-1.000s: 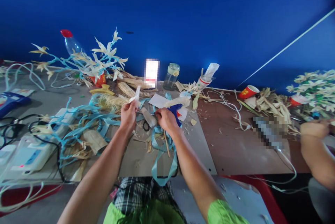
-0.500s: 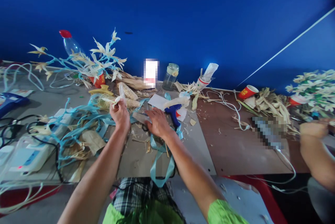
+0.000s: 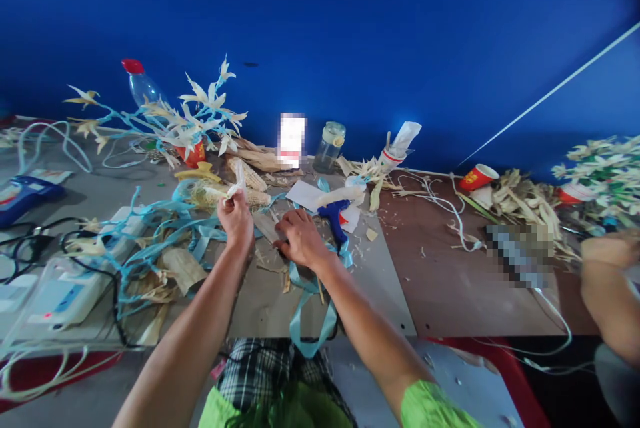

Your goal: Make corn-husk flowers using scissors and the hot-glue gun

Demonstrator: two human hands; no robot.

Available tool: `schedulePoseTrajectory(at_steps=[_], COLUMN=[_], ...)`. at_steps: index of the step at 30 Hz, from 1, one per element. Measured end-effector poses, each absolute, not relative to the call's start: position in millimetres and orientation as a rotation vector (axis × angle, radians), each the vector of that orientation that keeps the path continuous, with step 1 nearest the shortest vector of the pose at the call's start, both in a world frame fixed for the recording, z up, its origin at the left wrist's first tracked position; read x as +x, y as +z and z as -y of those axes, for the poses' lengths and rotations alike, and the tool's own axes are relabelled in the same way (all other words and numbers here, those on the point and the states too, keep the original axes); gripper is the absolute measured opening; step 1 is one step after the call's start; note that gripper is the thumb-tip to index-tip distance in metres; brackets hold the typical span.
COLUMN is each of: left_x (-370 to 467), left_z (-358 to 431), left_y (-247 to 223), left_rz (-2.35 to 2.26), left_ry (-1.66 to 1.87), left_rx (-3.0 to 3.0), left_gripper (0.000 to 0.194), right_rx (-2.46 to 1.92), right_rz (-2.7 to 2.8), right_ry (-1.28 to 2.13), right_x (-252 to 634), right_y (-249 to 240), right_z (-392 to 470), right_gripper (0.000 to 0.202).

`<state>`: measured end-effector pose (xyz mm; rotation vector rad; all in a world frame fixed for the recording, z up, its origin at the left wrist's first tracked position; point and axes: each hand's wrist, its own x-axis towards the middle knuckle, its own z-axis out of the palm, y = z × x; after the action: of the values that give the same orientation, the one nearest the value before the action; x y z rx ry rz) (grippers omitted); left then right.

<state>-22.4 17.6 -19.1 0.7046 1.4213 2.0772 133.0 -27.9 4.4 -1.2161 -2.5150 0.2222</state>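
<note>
Light moderate, cool; wall (image 3: pixel 350 28) darkened at far right corner. Screen (image 3: pixel 291 137), far centre, glares white, pixelated. Device (image 3: pixel 517 261), right, pixelated. Side edges stretched.

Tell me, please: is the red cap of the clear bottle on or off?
On: the red cap sits at the top of the clear bottle. Whether it is tight, I cannot tell.

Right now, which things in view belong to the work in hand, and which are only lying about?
In the work, as far as I can judge:
pale piece, held in the left hand
flat tan piece, at the right hand
blue glue gun, beside that hand, likely

Probably just lying about:
glass jar
tipped red cup
red-capped bottle
</note>
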Motion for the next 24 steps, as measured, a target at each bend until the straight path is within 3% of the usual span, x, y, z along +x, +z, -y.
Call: schedulePoseTrajectory(at_steps=[2, 7, 13, 19, 24], left_x=[-23, -26, -25, -27, -25], left_z=[-18, -21, -17, -17, -14], left_y=[-21, -26, -26, -26, -23], left_rz=[-1.429, -1.404, -1.444, -1.464, -1.528], left_ry=[2.076, 2.067, 2.035, 2.026, 2.009], left_rx=[0.700, 0.735, 0.764, 0.734, 0.744], left_gripper=[0.036, 0.035, 0.036, 0.037, 0.033], right_rx=[-1.255, -1.314, -1.310, -1.345, -1.567], right_rz=[2.521, 2.476, 2.376, 2.298, 1.933], right_ry=[0.224, 0.212, 0.173, 0.171, 0.137], right_x=[132, 132, 133, 127, 141], right_y=[3, 0, -2, -7, -5], right_z=[28, 25, 27, 27, 9], right_gripper=[0.015, 0.013, 0.036, 0.005, 0.008])
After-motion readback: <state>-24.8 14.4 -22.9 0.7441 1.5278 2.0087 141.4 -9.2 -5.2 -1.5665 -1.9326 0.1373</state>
